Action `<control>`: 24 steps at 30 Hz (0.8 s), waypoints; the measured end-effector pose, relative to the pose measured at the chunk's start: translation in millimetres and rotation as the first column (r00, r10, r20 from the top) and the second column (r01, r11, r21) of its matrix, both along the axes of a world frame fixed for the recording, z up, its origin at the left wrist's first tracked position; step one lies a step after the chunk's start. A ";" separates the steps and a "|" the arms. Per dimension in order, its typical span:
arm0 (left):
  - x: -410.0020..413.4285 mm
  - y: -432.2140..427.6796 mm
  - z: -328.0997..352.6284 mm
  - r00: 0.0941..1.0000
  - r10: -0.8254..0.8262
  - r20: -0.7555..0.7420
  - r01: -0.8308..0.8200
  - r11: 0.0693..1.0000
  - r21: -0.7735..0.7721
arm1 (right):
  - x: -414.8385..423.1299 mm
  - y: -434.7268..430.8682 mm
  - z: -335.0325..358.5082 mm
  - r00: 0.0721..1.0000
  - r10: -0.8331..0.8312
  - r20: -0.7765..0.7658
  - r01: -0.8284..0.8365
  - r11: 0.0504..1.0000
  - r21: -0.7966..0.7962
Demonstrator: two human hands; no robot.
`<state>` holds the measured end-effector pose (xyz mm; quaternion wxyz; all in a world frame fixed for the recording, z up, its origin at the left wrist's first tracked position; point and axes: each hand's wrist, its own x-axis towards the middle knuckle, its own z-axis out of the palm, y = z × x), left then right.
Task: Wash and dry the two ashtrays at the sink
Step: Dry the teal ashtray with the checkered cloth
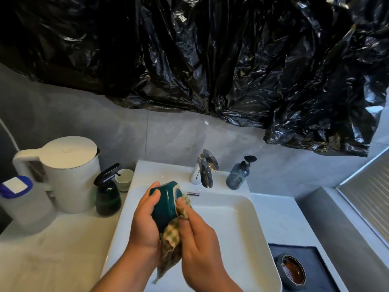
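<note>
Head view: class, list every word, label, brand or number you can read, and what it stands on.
No text can be read.
Soap bottle: label too blurred.
Paper cup: green mark too blurred.
Blue-lidded tub: white patch on lid, no writing legible.

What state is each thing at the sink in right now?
teal ashtray: tipped on its side, gripped by the left hand over the sink
checked cloth: held against the teal ashtray by the right hand, tail hanging
brown ashtray: upright on the dark tray, untouched
tap: no water seen running
kettle: lid shut
</note>
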<state>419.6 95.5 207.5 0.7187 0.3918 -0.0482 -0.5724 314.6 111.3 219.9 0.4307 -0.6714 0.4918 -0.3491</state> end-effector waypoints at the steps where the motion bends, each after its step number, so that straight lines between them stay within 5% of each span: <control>1: 1.8 1.6 -0.8 1.000 -0.014 0.008 0.014 1.000 -0.001 | -2.9 -1.7 4.1 0.998 -0.035 0.056 0.033 0.999 0.037; 5: 7.0 7.6 -7.1 0.982 -0.153 0.110 0.150 0.988 0.036 | -12.0 -17.9 27.2 0.918 -0.250 0.307 0.210 0.965 0.159; 10: -0.4 12.5 -11.3 0.957 -0.267 0.117 0.263 0.964 0.049 | -10.4 -36.6 38.7 0.829 -0.258 0.495 0.190 0.964 0.184; 17: -10.0 15.0 -0.8 0.962 -0.261 -0.075 0.262 0.965 -0.002 | 2.6 -27.0 4.5 0.999 -0.028 -0.037 0.025 0.996 -0.087; 24: -2.6 9.7 0.3 0.983 -0.177 -0.048 0.181 0.980 0.081 | -7.0 -27.3 -6.1 0.969 0.125 -0.212 -0.114 0.991 0.063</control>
